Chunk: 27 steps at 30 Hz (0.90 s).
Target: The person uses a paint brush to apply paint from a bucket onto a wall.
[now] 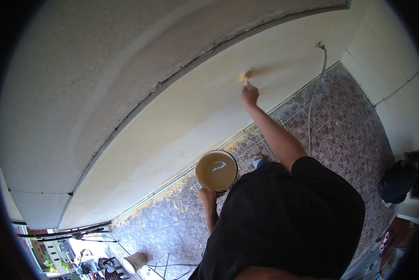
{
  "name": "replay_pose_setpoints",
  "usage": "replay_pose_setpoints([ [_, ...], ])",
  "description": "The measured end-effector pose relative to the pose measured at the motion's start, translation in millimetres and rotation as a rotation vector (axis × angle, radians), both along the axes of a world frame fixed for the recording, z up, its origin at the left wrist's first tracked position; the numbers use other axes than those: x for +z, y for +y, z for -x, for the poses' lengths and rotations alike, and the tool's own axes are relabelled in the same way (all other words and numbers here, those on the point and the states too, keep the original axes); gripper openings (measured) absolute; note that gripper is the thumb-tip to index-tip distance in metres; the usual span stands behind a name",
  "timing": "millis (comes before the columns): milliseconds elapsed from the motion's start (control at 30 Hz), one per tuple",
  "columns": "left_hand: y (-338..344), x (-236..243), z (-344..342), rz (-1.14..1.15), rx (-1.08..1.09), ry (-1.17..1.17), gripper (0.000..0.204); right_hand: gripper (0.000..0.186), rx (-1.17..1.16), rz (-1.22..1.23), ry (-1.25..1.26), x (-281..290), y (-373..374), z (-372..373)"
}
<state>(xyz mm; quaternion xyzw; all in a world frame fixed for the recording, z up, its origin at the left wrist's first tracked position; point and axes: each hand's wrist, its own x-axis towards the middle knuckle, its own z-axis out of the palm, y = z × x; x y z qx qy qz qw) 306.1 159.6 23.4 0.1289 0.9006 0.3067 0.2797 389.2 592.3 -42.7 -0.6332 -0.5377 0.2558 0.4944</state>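
Observation:
My right hand (250, 94) grips a paintbrush (245, 79) by its handle, with the head against the cream wall (181, 121) and a faint darker streak beside it. My left hand (208, 198) holds a round tub (217, 170) of smooth beige liquid by its near side, low in front of my body, beside the foot of the wall. The brush head is small and somewhat blurred.
A grey hose (317, 93) runs from a wall tap (319, 45) over the patterned tile floor (340, 112). A white bucket (133, 262) and thin metal frame (162, 267) stand at lower left. A dark object (396, 182) is at right. A rough ledge (148, 91) crosses above.

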Motion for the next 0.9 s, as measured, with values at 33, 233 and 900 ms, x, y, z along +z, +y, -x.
replay_pose_setpoints([
  [33, -13.5, -28.4, 8.8, -0.001, 0.022, -0.011, 0.040, 0.033, 0.183, 0.029, -0.012, 14.3, -38.0, 31.5],
  [233, 0.4, -19.7, 15.1, 0.061, -0.166, 0.140, 0.042, 0.037, 0.968, 0.430, 0.018, 67.6, -134.6, -8.0],
  [900, 75.0, 41.1, -3.7, -0.048, -0.402, 0.151, 0.027, 0.008, 1.470, -0.365, -1.169, 103.7, -210.2, -36.2],
])
